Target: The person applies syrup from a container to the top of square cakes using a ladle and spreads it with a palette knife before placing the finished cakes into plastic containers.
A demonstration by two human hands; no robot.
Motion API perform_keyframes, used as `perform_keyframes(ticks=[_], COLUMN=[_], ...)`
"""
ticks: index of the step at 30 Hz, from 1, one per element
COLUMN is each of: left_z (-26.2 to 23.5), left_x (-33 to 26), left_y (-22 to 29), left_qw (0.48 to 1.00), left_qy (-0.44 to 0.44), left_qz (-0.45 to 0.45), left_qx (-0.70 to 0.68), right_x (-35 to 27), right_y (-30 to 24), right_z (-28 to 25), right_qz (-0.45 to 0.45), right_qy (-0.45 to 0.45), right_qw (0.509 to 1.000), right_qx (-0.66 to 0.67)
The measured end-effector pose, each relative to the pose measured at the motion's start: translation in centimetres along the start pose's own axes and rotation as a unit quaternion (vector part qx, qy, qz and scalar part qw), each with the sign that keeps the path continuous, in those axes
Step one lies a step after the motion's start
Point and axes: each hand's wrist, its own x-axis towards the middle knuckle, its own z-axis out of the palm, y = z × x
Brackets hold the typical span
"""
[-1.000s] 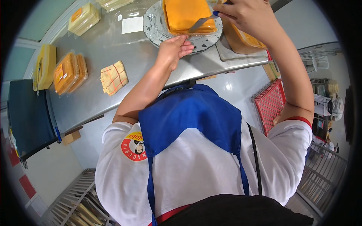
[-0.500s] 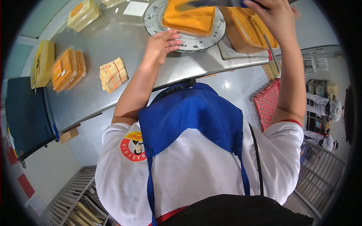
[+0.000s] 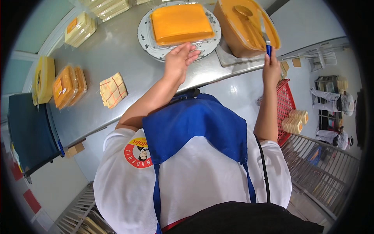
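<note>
Down off the cake comes the right hand (image 3: 271, 69), and its spatula (image 3: 264, 33) now dips over the tub of orange frosting (image 3: 245, 29) beside the plate (image 3: 150, 37). Fingers closed round the blue handle, blade angled up into the tub. Orange cake (image 3: 181, 23) looks fully coated on top; the sides seem left to smooth. Left hand (image 3: 179, 60) lies flat, fingers open, on the plate's near rim, arm stretched forward.

Cake (image 3: 181, 23) on plate (image 3: 146, 39), tub (image 3: 233, 39) right
</note>
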Motion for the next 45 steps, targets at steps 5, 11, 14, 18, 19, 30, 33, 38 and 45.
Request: perform_keyframes(ticks=[5, 11, 14, 18, 19, 30, 33, 38, 45], left_z=[-0.2, 1.7, 3.1, 3.7, 3.8, 4.6, 5.4, 5.2, 5.0], left_x=[0.4, 1.7, 2.6, 3.4, 3.5, 4.6, 4.9, 4.6, 5.0], left_y=[1.2, 4.2, 6.0, 7.5, 7.7, 9.1, 9.1, 10.0, 9.6], left_qw=[0.999, 0.999, 0.995, 0.994, 0.994, 0.994, 0.994, 0.992, 0.992], left_qy=[0.051, -0.004, -0.036, -0.021, -0.015, -0.001, 0.006, 0.028, 0.013], left_qz=[0.003, 0.048, 0.09, 0.103, 0.103, 0.108, 0.108, 0.121, 0.126], left_qx=[-0.018, -0.019, -0.031, -0.042, -0.044, -0.002, 0.004, 0.004, -0.009], right_x=[-1.9, -3.1, -4.3, -6.1, -6.8, -5.4, -3.1, -8.1, -8.0], right_y=[0.2, 0.8, 1.6, 0.7, 0.8, 1.4, 2.8, 4.1, 2.8], right_z=[2.6, 2.6, 1.7, -1.2, -2.0, -2.4, 0.5, 0.6, -0.6], right_qz=[0.023, 0.01, -0.01, 0.038, 0.048, 0.32, 0.375, 0.383, 0.249], right_qy=[0.027, 0.003, 0.008, -0.057, -0.066, -0.228, -0.263, -0.285, -0.048], right_qw=[0.995, 0.997, 0.998, 0.996, 0.994, 0.638, 0.523, 0.522, 0.849], right_qx=[-0.095, -0.071, -0.057, -0.061, -0.07, 0.662, 0.719, 0.707, 0.464])
